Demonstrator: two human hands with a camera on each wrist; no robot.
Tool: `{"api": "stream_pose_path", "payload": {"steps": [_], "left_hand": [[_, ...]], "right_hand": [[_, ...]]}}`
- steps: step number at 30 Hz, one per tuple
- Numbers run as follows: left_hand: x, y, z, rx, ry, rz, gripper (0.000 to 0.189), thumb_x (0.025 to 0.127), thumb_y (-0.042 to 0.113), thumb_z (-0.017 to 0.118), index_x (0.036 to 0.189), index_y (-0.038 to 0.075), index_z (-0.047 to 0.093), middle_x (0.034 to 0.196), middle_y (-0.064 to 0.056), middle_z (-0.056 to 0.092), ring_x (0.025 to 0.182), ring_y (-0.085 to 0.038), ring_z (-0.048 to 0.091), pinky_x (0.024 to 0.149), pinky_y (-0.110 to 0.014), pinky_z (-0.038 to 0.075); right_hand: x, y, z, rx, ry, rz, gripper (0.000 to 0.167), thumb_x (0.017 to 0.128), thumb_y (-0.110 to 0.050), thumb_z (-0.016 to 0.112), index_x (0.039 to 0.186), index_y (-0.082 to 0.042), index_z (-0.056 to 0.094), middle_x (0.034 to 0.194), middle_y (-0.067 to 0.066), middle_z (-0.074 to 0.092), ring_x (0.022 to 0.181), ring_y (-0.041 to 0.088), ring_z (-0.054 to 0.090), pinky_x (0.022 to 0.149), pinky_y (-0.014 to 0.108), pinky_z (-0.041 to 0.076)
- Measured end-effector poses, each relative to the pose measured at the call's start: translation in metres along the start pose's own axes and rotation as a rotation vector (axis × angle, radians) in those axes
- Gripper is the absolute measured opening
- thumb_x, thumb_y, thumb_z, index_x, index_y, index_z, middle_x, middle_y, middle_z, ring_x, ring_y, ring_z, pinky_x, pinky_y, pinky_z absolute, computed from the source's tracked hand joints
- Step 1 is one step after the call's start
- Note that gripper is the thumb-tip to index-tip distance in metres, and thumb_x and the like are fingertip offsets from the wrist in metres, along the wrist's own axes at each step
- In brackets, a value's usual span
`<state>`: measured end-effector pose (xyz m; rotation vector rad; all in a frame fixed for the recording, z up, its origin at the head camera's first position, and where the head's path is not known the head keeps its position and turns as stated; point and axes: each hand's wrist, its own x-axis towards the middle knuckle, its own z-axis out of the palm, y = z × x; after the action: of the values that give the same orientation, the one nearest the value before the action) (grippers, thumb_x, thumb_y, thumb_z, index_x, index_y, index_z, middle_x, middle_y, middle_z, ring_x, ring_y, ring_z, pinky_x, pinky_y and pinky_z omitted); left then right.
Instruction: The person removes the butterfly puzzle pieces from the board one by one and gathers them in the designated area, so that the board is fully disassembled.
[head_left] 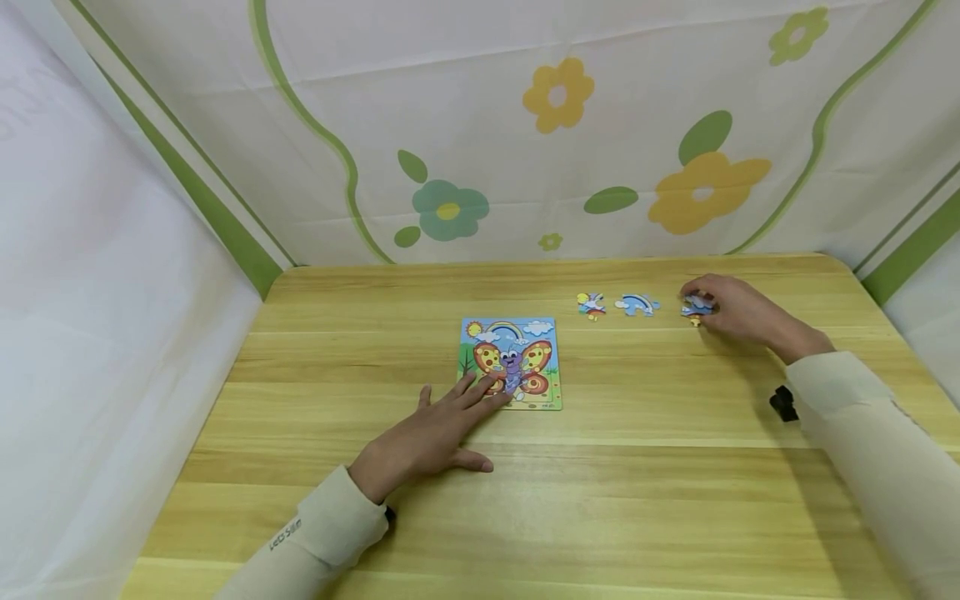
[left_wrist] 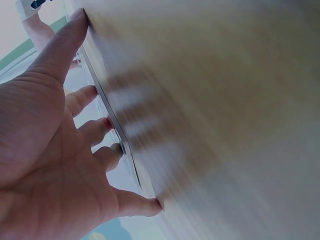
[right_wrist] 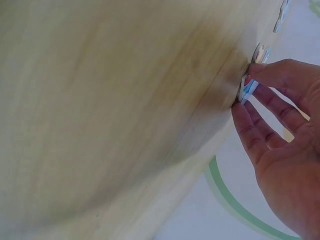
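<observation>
A square butterfly puzzle board point(head_left: 547, 375) lies flat on the table, with a rainbow and a sun along its top. My left hand point(head_left: 431, 437) rests with spread fingers over its lower left part; in the left wrist view the fingertips point(left_wrist: 90, 92) meet its edge. Farther right, my right hand point(head_left: 738, 315) holds a blue puzzle piece point(head_left: 699, 305) by its edges, low at the table surface. Thumb and fingers hide part of this piece point(right_wrist: 247, 90). To its left lie a rainbow piece point(head_left: 640, 306) and a yellow, blue and red piece point(head_left: 590, 305).
The wooden table point(head_left: 637, 500) ends at the back against a white curtain point(head_left: 480, 108) printed with flowers and leaves. White fabric point(head_left: 97, 275) hangs along the left side too. A small black object point(head_left: 783, 403) shows beside the right sleeve.
</observation>
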<state>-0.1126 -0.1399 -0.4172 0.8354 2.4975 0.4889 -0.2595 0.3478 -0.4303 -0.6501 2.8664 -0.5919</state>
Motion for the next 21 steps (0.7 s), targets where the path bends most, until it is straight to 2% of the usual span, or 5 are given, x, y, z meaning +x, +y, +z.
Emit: {"api": "stream_pose_path", "payload": {"steps": [10, 16, 21], "left_hand": [[0.0003, -0.0005, 0.0006, 0.000, 0.002, -0.001, 0.094, 0.094, 0.049, 0.074, 0.169, 0.032, 0.020, 0.178, 0.003, 0.005, 0.165, -0.033, 0.000, 0.115, -0.086, 0.009], [0.0009, -0.0015, 0.0013, 0.006, 0.004, 0.003, 0.094, 0.093, 0.049, 0.074, 0.169, 0.032, 0.020, 0.178, 0.005, 0.004, 0.165, -0.032, 0.000, 0.114, -0.086, 0.010], [0.0014, -0.0024, 0.0017, 0.005, 0.004, 0.004, 0.095, 0.093, 0.050, 0.074, 0.169, 0.032, 0.020, 0.178, 0.005, 0.004, 0.165, -0.033, 0.000, 0.114, -0.087, 0.010]], "right_hand": [[-0.0010, 0.0003, -0.0005, 0.013, -0.024, 0.008, 0.045, 0.089, 0.011, 0.072, 0.132, 0.013, 0.060, 0.132, 0.037, 0.060, 0.117, 0.050, 0.061, 0.095, 0.064, 0.050], [-0.0027, -0.0023, -0.0005, 0.016, -0.005, 0.010, 0.041, 0.091, 0.010, 0.068, 0.132, 0.013, 0.060, 0.128, 0.035, 0.062, 0.113, 0.047, 0.062, 0.093, 0.063, 0.051], [-0.0044, -0.0042, 0.0004, 0.034, 0.008, 0.014, 0.037, 0.096, 0.003, 0.067, 0.131, 0.012, 0.061, 0.125, 0.033, 0.063, 0.109, 0.044, 0.063, 0.091, 0.061, 0.052]]}}
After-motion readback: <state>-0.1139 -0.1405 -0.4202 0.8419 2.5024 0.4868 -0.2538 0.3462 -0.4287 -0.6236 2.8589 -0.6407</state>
